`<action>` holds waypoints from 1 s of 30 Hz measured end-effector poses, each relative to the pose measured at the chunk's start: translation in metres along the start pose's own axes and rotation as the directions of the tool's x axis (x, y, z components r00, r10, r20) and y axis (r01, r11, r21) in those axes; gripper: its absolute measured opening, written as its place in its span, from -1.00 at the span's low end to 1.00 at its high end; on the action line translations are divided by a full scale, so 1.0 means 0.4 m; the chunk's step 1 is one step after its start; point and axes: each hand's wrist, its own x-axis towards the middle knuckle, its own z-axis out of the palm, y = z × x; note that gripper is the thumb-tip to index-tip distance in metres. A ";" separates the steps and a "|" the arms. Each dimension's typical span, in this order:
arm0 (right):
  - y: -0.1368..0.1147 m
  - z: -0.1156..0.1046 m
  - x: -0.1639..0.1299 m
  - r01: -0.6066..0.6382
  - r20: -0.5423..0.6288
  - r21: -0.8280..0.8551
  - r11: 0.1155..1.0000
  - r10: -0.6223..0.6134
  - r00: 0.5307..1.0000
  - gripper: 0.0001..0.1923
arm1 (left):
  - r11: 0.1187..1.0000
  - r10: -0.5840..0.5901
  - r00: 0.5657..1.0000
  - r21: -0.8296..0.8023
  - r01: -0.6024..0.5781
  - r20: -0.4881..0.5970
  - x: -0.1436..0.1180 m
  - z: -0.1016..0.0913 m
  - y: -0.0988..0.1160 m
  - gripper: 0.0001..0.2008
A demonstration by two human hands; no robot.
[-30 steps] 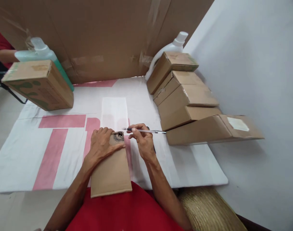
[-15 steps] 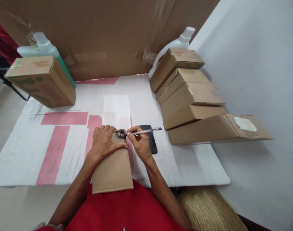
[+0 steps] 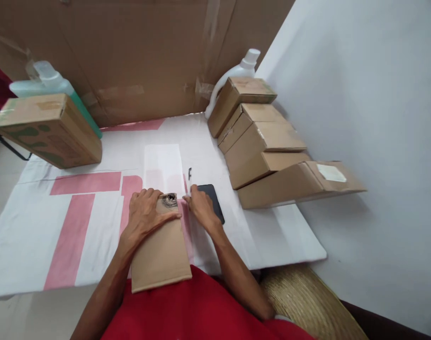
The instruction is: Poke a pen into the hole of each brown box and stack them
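Observation:
My left hand (image 3: pixel 146 210) grips a flat brown cardboard piece (image 3: pixel 162 259), its fingers at the upper left side and its thumb stretched across the front. Near the top edge, black scribbled ink rings a small dark hole (image 3: pixel 170 198). Just right of the cardboard, my right hand (image 3: pixel 201 205) is closed around a pen (image 3: pixel 190 174). The pen stands almost upright, its dark end above my fingers; the writing tip is hidden. Partly beneath my right hand lies a dark phone-like slab (image 3: pixel 213 200).
Several cardboard boxes (image 3: pixel 268 137) lean in a row on the right, with a white bottle (image 3: pixel 232 73) behind. At left, another box (image 3: pixel 52 130) stands before a green bottle (image 3: pixel 84 111). A large cardboard panel (image 3: pixel 137 52) backs the cloth-covered table (image 3: pixel 105 236).
My right hand has drawn the pen off the ink mark to the right and swung it from slanted to nearly upright. The left hand keeps its hold. The whole view has shifted slightly.

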 end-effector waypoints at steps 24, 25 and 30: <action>0.189 0.074 -0.087 -0.102 -0.114 0.552 0.828 0.196 0.974 -0.61 | 1.000 0.019 1.000 0.022 -0.019 -0.002 -0.001 0.004 -0.005 -0.37; 0.190 0.082 -0.097 -0.061 -0.095 0.681 0.730 0.171 0.981 -0.62 | 1.000 0.016 1.000 0.023 -0.016 -0.001 -0.001 0.003 -0.005 -0.36; 0.164 0.051 -0.180 -0.136 0.123 0.988 0.073 0.169 0.978 -0.51 | 0.999 0.023 1.000 0.028 -0.022 -0.010 -0.002 0.006 -0.006 -0.38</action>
